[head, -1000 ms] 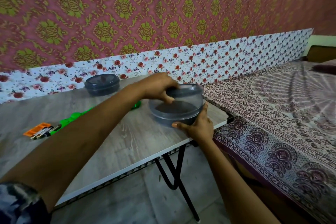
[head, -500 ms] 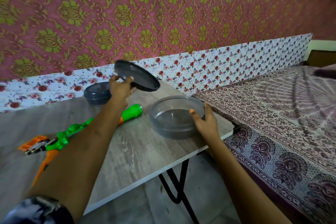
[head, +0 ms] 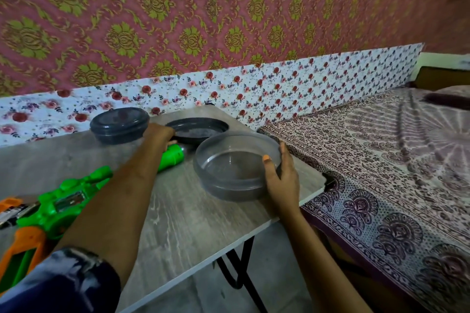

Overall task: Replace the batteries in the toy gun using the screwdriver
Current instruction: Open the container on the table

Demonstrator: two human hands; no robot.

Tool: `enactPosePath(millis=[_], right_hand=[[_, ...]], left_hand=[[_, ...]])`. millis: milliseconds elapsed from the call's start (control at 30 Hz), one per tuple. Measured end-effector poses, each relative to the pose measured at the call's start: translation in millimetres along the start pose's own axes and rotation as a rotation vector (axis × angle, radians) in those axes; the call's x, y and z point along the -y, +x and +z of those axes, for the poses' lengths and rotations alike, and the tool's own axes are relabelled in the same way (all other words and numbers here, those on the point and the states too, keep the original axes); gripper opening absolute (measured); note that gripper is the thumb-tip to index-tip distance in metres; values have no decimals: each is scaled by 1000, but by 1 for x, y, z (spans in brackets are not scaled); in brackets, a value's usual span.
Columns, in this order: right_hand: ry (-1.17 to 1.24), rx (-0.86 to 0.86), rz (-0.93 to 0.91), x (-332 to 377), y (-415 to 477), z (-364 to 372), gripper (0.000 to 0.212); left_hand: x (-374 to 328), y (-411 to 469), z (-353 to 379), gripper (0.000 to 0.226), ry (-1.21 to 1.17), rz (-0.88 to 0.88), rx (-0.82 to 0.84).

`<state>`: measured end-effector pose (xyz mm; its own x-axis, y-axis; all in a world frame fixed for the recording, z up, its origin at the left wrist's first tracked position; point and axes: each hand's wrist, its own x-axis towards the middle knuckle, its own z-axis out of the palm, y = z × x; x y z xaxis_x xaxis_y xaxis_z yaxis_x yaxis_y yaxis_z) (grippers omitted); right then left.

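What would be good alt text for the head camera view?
The left hand sets a dark lid on the table while the right hand holds an open, empty container. A green toy gun lies left.

Table centre, near edge: bare grey wood-grain tabletop, open to a hand.
9 o'clock: green-and-orange plastic toy gun blocks.
12 o'clock: closed dark round container and upturned dark round lid block.
2 o'clock: open grey translucent round bowl blocks.
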<state>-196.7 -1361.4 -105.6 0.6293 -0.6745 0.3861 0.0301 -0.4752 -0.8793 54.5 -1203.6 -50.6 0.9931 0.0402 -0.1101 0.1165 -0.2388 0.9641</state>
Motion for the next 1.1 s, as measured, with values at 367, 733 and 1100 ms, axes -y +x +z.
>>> enactPosePath(millis=[367,733,1100], right_hand=[[-1,27,11,3,-5,-6,67],[311,45,-270,83,-75,42,38],[176,586,-458,169,-149,178,33]], left_hand=[[10,-63,-40,22,515,517,-154],[26,-156,-197,19,718,656,-239],[69,-173,-348,15,712,388,-322]])
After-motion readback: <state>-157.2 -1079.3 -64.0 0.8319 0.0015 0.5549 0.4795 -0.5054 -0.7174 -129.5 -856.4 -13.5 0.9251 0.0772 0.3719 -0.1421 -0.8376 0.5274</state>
